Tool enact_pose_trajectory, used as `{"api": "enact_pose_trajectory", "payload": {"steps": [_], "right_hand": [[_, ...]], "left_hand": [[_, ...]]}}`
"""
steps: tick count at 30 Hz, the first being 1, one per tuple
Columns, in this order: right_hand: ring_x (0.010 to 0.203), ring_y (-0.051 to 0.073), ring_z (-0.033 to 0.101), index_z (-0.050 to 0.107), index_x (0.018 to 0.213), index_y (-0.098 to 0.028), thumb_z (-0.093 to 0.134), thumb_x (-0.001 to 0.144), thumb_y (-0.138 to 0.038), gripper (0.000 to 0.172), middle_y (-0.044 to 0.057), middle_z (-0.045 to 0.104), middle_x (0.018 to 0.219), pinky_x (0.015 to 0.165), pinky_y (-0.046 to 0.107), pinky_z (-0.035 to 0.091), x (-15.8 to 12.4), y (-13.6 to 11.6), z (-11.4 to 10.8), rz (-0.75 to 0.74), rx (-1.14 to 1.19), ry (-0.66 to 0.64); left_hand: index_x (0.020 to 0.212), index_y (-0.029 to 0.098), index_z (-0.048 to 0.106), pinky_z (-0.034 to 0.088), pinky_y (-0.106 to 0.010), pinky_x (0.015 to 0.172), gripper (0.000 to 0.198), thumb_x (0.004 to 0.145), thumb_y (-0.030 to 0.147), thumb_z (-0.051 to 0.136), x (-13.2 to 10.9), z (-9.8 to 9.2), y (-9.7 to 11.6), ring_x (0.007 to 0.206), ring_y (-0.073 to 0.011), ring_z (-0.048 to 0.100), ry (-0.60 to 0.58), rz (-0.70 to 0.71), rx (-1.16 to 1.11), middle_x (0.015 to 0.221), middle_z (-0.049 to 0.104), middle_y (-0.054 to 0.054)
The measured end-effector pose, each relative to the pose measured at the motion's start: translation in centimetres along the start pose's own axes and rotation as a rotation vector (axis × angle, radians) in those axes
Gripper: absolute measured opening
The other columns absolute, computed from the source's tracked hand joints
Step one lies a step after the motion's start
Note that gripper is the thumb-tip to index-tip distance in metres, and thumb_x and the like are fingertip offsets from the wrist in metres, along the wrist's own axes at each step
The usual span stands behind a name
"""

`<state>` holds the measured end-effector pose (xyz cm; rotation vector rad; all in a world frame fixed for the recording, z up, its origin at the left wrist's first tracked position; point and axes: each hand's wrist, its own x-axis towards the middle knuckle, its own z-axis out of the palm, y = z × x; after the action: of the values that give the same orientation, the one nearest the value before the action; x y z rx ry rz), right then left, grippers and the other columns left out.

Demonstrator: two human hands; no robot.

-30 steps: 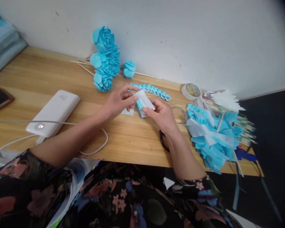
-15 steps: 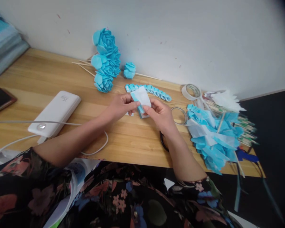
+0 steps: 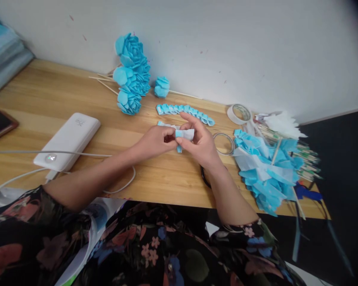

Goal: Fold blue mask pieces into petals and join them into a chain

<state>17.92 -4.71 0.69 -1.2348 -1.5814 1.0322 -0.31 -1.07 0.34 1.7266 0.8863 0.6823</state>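
Note:
My left hand (image 3: 158,140) and my right hand (image 3: 201,142) meet over the table, pinching a small folded piece of blue-and-white tissue-like paper (image 3: 188,134) between them. Its white end sticks out toward the right fingers. A bit of blue (image 3: 179,149) shows just below the fingertips; whether it belongs to the same piece I cannot tell. Behind the left fingers lies another blue-and-white strip (image 3: 164,124), partly hidden. Farther back, a row of folded blue petals (image 3: 185,111) lies overlapping on the wood.
Blue paper flowers on sticks (image 3: 131,75) and a single bud (image 3: 162,87) lie along the wall. To the right are tape rolls (image 3: 239,114), a ring (image 3: 223,143) and a heap of blue paper (image 3: 265,171). A white power bank (image 3: 68,140), its cable and a phone (image 3: 0,125) lie left.
The paper, a wider flat sheet held up before, is now folded into a narrow band. My hands have come closer together, and the strip behind them has come into sight.

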Motion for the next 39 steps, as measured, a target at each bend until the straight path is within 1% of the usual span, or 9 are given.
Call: {"api": "enact_pose_trajectory", "payload": {"steps": [5, 8, 11, 15, 19, 23, 27, 33, 39], "right_hand": [[0.077, 0.016, 0.061, 0.061, 0.138, -0.034, 0.077, 0.084, -0.051, 0.059, 0.001, 0.067, 0.097, 0.068, 0.032, 0.057, 0.0, 0.1, 0.1, -0.002, 0.018, 0.001], [0.085, 0.018, 0.065, 0.062, 0.138, -0.033, 0.071, 0.088, -0.053, 0.054, 0.002, 0.070, 0.100, 0.072, 0.033, 0.059, 0.1, 0.2, -0.1, -0.027, 0.006, 0.039], [0.111, 0.023, 0.067, 0.056, 0.144, -0.034, 0.060, 0.096, -0.053, 0.052, 0.006, 0.070, 0.122, 0.087, 0.039, 0.061, 0.1, 0.2, -0.5, -0.120, -0.026, 0.113], [0.139, 0.030, 0.055, 0.049, 0.150, -0.036, 0.055, 0.101, -0.048, 0.051, 0.008, 0.060, 0.148, 0.101, 0.049, 0.059, -0.1, 0.1, -1.1, -0.265, -0.165, 0.204], [0.145, 0.032, 0.049, 0.056, 0.142, -0.039, 0.058, 0.099, -0.036, 0.043, 0.005, 0.056, 0.153, 0.110, 0.056, 0.053, -0.1, 0.1, -1.3, -0.403, -0.367, 0.158], [0.145, 0.033, 0.050, 0.060, 0.133, -0.040, 0.060, 0.096, -0.029, 0.038, 0.003, 0.057, 0.152, 0.121, 0.062, 0.040, 0.2, 0.4, -1.0, -0.510, -0.535, 0.095], [0.144, 0.032, 0.051, 0.064, 0.124, -0.039, 0.060, 0.095, -0.025, 0.033, 0.002, 0.057, 0.150, 0.119, 0.063, 0.040, 0.3, 0.7, -0.6, -0.526, -0.582, 0.102], [0.139, 0.030, 0.052, 0.071, 0.107, -0.035, 0.060, 0.091, -0.017, 0.026, 0.001, 0.059, 0.143, 0.108, 0.055, 0.052, 0.3, 0.8, -0.4, -0.512, -0.484, 0.103], [0.134, 0.029, 0.054, 0.075, 0.092, -0.032, 0.063, 0.091, -0.022, 0.016, 0.002, 0.062, 0.137, 0.103, 0.051, 0.057, 0.4, 0.8, -0.5, -0.503, -0.459, 0.118]], "left_hand": [[0.070, 0.018, 0.061, 0.033, -0.023, 0.060, 0.011, 0.080, 0.024, 0.060, -0.2, 0.2, 0.2, 0.062, -0.0105, 0.046, -0.008, 0.069, 0.148, 0.061, 0.053, 0.004], [0.068, 0.018, 0.060, 0.034, -0.023, 0.060, 0.014, 0.080, 0.025, 0.063, -0.1, 0.2, 0.3, 0.062, -0.0105, 0.046, -0.017, 0.075, 0.142, 0.061, 0.053, 0.004], [0.069, 0.018, 0.061, 0.039, -0.023, 0.060, 0.016, 0.079, 0.027, 0.069, 0.1, -0.3, 0.1, 0.063, -0.0108, 0.051, 0.000, -0.018, -0.039, 0.064, 0.059, 0.003], [0.074, 0.016, 0.062, 0.042, -0.023, 0.054, 0.017, 0.080, 0.026, 0.073, 0.6, -1.4, 0.1, 0.055, -0.0097, 0.054, 0.102, -0.208, -0.431, 0.064, 0.063, 0.000], [0.072, 0.015, 0.059, 0.039, -0.022, 0.048, 0.022, 0.080, 0.024, 0.077, 0.7, -2.1, 0.8, 0.051, -0.0083, 0.055, 0.131, -0.287, -0.674, 0.063, 0.062, 0.000], [0.074, 0.015, 0.059, 0.037, -0.021, 0.046, 0.023, 0.080, 0.025, 0.079, 0.5, -2.0, 1.2, 0.050, -0.0074, 0.054, 0.095, -0.311, -0.717, 0.062, 0.060, 0.001], [0.077, 0.015, 0.061, 0.037, -0.021, 0.048, 0.021, 0.083, 0.024, 0.080, 0.3, -1.7, 1.1, 0.050, -0.0073, 0.054, 0.059, -0.308, -0.698, 0.060, 0.059, 0.002], [0.075, 0.015, 0.062, 0.036, -0.020, 0.048, 0.022, 0.086, 0.024, 0.079, 0.3, -1.4, 0.8, 0.050, -0.0071, 0.053, 0.030, -0.282, -0.663, 0.058, 0.060, 0.001], [0.069, 0.015, 0.061, 0.038, -0.021, 0.046, 0.028, 0.087, 0.028, 0.077, 0.6, -1.4, 0.3, 0.049, -0.0076, 0.055, 0.088, -0.249, -0.625, 0.058, 0.062, 0.000]]}}
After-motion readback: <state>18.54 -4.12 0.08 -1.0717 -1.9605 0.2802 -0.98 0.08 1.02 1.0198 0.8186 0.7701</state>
